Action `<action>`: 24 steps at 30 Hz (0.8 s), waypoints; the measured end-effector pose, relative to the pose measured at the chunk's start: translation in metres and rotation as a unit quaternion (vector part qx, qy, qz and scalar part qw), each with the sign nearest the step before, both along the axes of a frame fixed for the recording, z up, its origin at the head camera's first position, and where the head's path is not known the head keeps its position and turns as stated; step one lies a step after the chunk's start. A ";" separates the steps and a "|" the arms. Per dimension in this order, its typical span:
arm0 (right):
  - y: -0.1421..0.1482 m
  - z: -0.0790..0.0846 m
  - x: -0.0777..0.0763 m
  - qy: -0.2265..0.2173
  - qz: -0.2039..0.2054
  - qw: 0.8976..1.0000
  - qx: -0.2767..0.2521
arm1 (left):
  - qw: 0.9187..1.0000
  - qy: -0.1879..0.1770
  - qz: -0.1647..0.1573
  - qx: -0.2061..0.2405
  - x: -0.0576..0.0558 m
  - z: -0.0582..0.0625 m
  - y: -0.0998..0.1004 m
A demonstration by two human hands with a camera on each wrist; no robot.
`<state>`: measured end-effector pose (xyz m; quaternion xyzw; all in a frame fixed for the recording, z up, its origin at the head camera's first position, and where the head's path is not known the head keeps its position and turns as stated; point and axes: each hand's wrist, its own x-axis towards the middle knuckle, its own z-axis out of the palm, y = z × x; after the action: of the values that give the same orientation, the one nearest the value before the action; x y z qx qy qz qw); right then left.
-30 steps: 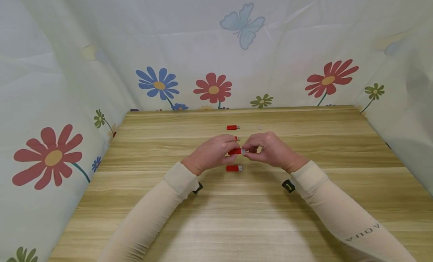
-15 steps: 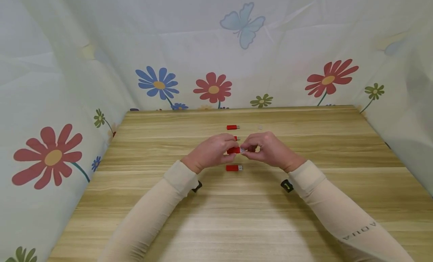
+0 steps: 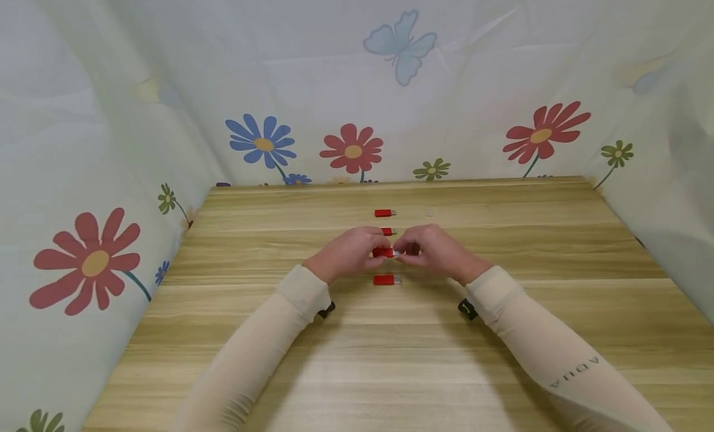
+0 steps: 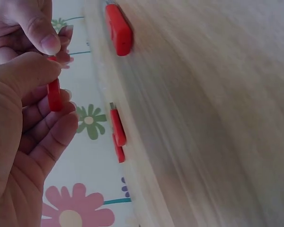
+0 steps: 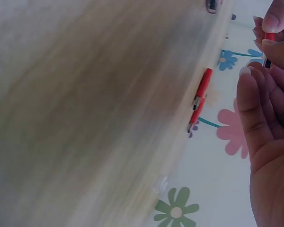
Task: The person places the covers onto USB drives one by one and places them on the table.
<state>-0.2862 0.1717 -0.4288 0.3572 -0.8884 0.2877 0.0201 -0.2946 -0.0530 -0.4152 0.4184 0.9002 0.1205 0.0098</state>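
My left hand [image 3: 348,255] pinches the red body of a USB stick [image 4: 54,97] between thumb and fingers, over the table. The fingertips of my right hand [image 3: 437,252] meet at its metal plug end, thumb against the fingers. In the right wrist view the plug [image 5: 268,62] shows dark between both hands. I cannot tell whether a clear cap is between the right fingertips. Two more red USB sticks, a far one [image 3: 383,213] and one partly behind my left fingers [image 3: 388,232], lie beyond the hands. A third stick [image 3: 385,280] lies nearer me, plug to the right.
A small clear piece [image 3: 429,213] lies on the wooden table [image 3: 368,370] to the right of the farthest stick. Behind the table hangs a white curtain [image 3: 474,85] printed with flowers and a butterfly. Small black devices, one by the right cuff [image 3: 467,308], are on my wrists.
My right hand has shifted slightly left, closer to my left hand, at the plug end. My left hand keeps its pinch on the USB stick. The sticks on the table stay put.
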 end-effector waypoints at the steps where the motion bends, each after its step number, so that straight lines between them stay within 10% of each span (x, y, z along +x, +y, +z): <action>1: 0.000 -0.002 -0.001 0.001 -0.001 1.000 0.003 | 1.000 -0.006 0.005 -0.004 -0.001 -0.001 0.000; 24: -0.009 -0.008 -0.015 -0.023 0.018 0.998 0.057 | 0.998 -0.047 0.009 -0.047 -0.015 -0.014 0.011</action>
<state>-0.3009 0.1628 -0.4370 0.3672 -0.8969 0.2452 -0.0260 -0.3095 -0.0423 -0.4290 0.4036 0.9070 0.0978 0.0706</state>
